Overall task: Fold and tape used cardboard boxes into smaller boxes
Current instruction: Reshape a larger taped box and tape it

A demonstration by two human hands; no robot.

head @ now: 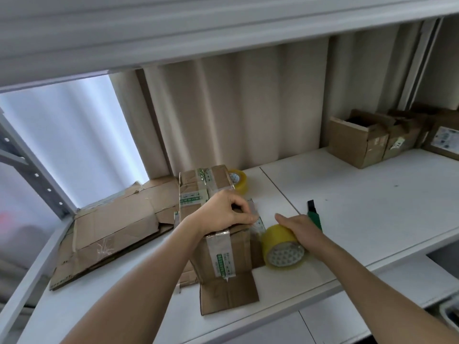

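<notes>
Taping is the step in hand: our left hand (224, 214) pinches the tape end onto the cardboard box (218, 219) standing mid-worktop (372, 207), while our right hand (301, 228) grips the yellow tape roll (280, 247) beside it. Next we likely pull the strip taut and press it flat.

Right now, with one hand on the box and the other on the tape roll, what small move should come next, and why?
Probably pull the tape roll a little further right, away from the box. The left hand pins what looks like the tape end on the box's top edge, and the right hand has its grip on the roll close beside the box, so little tape is drawn out.
</notes>
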